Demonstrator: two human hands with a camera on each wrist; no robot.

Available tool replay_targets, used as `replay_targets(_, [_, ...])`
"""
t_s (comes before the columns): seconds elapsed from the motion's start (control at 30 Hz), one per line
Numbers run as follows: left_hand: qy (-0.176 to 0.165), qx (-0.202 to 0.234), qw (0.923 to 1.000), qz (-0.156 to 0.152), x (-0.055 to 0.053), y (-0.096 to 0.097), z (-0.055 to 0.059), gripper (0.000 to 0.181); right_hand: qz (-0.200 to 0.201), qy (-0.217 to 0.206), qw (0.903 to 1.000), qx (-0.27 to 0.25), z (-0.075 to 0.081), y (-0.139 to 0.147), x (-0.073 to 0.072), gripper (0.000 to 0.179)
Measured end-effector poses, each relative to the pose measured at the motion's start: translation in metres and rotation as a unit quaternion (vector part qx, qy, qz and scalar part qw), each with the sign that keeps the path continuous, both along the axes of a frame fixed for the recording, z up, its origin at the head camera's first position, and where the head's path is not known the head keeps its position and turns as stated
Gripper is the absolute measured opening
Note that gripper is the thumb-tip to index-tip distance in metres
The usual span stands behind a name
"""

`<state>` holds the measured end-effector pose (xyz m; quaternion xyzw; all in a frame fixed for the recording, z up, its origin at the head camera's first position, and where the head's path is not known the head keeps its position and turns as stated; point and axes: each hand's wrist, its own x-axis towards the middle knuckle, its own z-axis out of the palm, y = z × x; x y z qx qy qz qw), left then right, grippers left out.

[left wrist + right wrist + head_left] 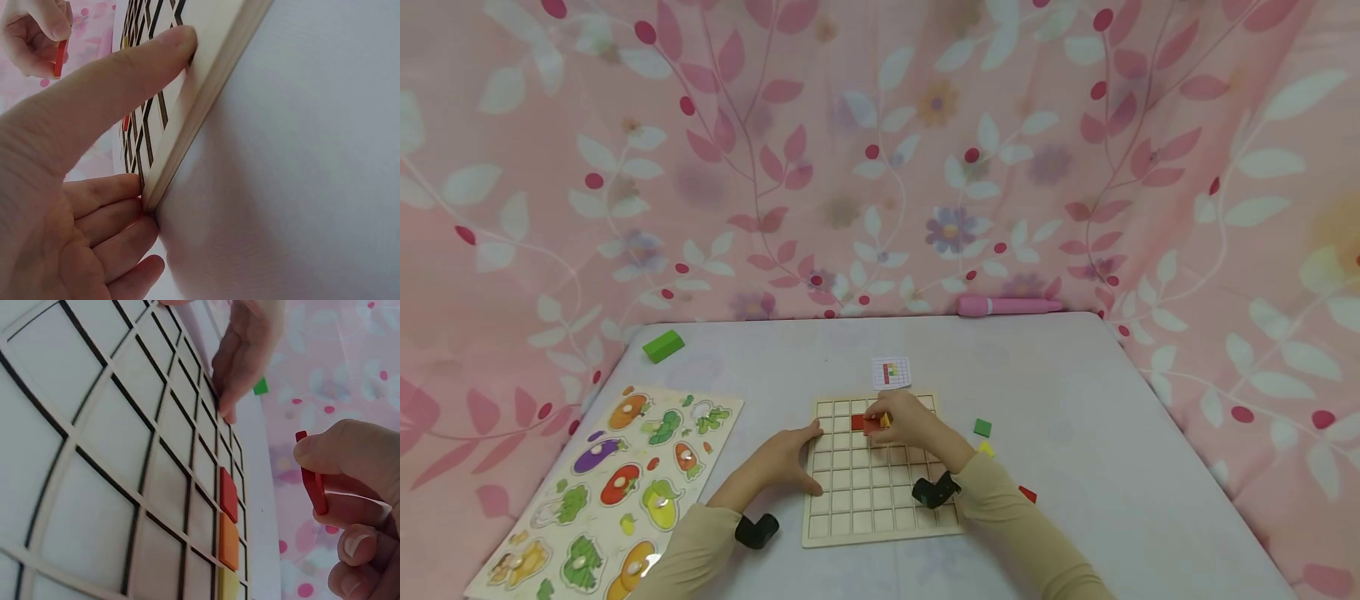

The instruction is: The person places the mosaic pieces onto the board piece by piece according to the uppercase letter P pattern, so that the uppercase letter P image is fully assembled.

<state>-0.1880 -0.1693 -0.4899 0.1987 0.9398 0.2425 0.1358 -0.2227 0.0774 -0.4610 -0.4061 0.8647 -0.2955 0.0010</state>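
A wooden grid board (840, 525) lies on the table between both hands. My left hand (784, 457) rests at its left edge, thumb (159, 53) on the rim and the other fingertips touching the side, all fairly straight. Above the board's far part, my right hand (913, 425) pinches a thin red square tile (314, 490) between thumb and finger. Set in the grid, a red tile (229, 495), an orange tile (229, 540) and a yellow tile (229, 584) form a row. In the head view the right hand partly covers that row.
Behind the board lies a small card (891, 372) printed with a coloured grid. A green tile (982, 427), yellow piece (987, 449) and red piece (1028, 494) lie to the right. At left are a vegetable puzzle board (643, 446) and green block (663, 346); a pink pen-like object (1009, 306) lies at the back.
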Motion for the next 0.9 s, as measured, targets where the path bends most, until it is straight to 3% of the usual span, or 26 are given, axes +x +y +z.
replay_targets(0.27, [0.003,-0.005,1.0,-0.002,0.001,-0.001,-0.003,0.098,-0.007,0.001,0.9999,0.015,-0.011,-0.012,0.0,0.022])
replay_targets(0.53, [0.005,0.008,0.9999,-0.01,0.004,-0.002,-0.003,0.099,0.0,-0.003,0.999,0.044,-0.025,-0.019,-0.001,0.011])
replay_targets(0.9, [0.01,0.007,0.9998,-0.013,0.001,-0.003,-0.002,0.097,-0.029,-0.004,0.9952,0.093,-0.027,-0.027,-0.002,0.015])
